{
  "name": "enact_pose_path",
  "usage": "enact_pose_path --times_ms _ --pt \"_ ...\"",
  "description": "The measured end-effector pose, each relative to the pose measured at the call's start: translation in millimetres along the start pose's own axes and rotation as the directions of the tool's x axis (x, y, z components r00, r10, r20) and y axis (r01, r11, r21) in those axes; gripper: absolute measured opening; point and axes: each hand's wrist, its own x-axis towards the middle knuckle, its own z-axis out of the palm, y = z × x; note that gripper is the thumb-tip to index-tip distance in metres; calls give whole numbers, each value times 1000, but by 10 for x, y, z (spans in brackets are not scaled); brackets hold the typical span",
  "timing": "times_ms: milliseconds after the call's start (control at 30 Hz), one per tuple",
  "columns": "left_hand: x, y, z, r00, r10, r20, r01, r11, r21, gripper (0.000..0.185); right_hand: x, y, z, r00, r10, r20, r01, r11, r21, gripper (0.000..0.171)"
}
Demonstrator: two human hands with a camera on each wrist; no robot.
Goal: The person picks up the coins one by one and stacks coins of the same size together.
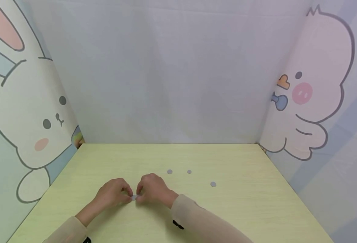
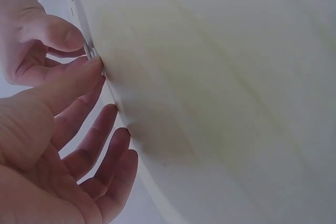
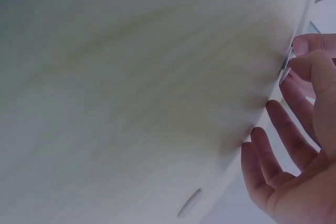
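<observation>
In the head view my left hand and right hand meet fingertip to fingertip, low over the table, left of centre. Between the left thumb and fingers is a small silver coin, pinched flat. The right thumb and forefinger pinch another silver coin, seen nearly edge-on in the right wrist view. Both coins are close together and partly covered by fingertips; whether they touch, I cannot tell. The other fingers of each hand curve down with their tips at the tabletop.
On the pale wooden table, three loose silver coins lie beyond and right of the hands: one, a smaller one and one farther right. Fabric screens with a rabbit and a chick enclose the table.
</observation>
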Motion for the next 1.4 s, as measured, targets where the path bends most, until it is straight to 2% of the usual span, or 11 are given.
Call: enact_pose_path --times_ms 367,667,800,1133,1400 --pt "1 16 -5 1000 11 -2 -11 1000 2 20 -3 -77 23 999 39 -6 -39 999 -19 8" --pt "-9 9 -5 1000 26 -8 -26 1000 2 18 -7 -126 -5 995 95 -20 -92 988 124 7" --pt "-6 12 -4 1000 23 -10 -23 1000 6 18 4 -130 7 993 112 -23 -108 984 142 6" --pt "-4 0 5 999 29 -18 -29 1000 4 19 14 -127 17 993 117 -30 -112 984 135 6" --pt "6 -5 10 1000 21 -11 -21 1000 4 19 -4 -62 -20 997 71 6 -71 986 152 10"
